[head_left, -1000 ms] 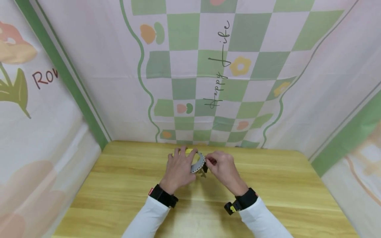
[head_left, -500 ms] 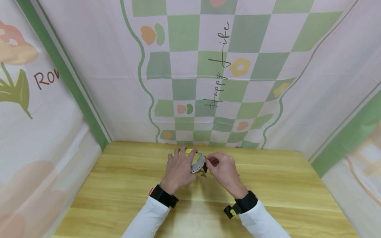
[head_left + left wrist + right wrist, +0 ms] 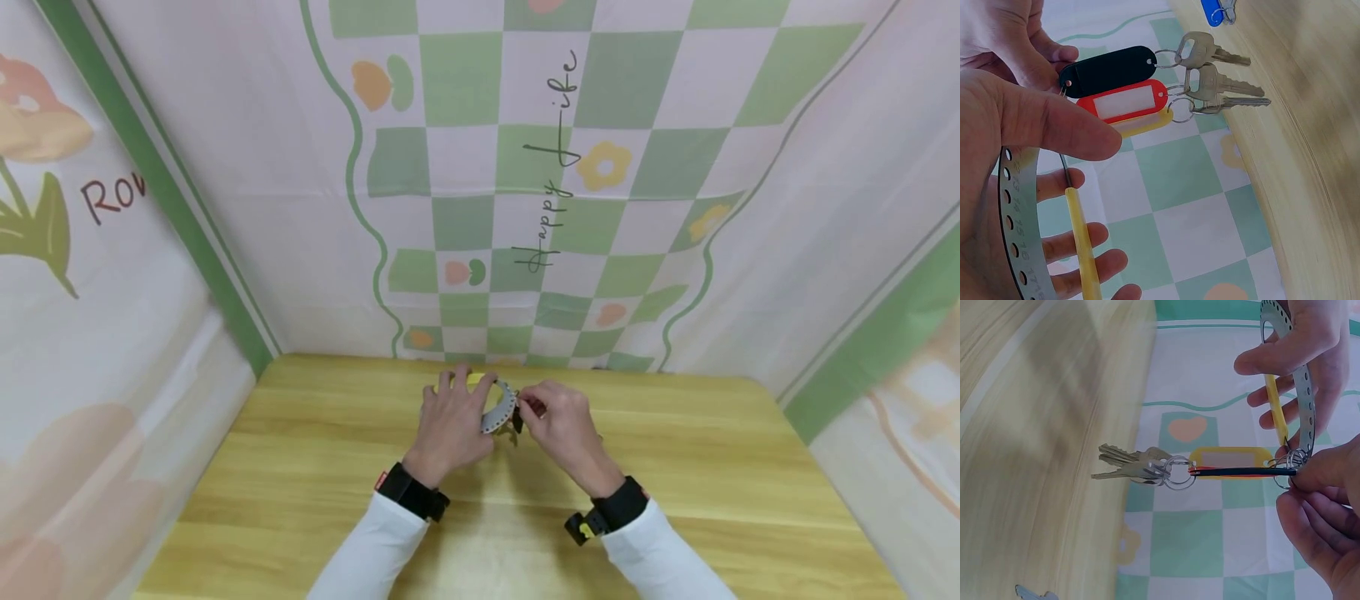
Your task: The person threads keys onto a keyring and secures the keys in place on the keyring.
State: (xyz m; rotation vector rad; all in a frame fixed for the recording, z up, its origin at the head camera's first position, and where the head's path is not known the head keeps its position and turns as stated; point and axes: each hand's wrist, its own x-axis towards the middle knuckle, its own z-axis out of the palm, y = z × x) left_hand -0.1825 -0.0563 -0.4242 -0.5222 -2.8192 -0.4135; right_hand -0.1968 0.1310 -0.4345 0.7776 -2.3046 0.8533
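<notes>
My left hand (image 3: pixel 452 421) grips a grey key-holder ring (image 3: pixel 501 412) with numbered holes along its rim and a yellow bar (image 3: pixel 1082 240) across it. Close by on the right, my right hand (image 3: pixel 561 425) pinches the small wire rings (image 3: pixel 1297 460) at the holder's edge. From there hang a black key tag (image 3: pixel 1107 72), a red key tag (image 3: pixel 1124 101) and a yellow key tag (image 3: pixel 1232 450), each with a metal key (image 3: pixel 1215 50) on its far end. Fingers hide which hole the wire rings pass through.
A wooden table (image 3: pixel 337 533) lies under both hands. On it, a blue key tag (image 3: pixel 1212 11) with a key appears in the left wrist view, and a key's tip (image 3: pixel 1034 592) in the right wrist view. A patterned cloth (image 3: pixel 517 167) hangs behind the table.
Both hands stay almost in place. The right hand shifts only slightly at the holder's edge, and the hanging black tag and keys move a little.
</notes>
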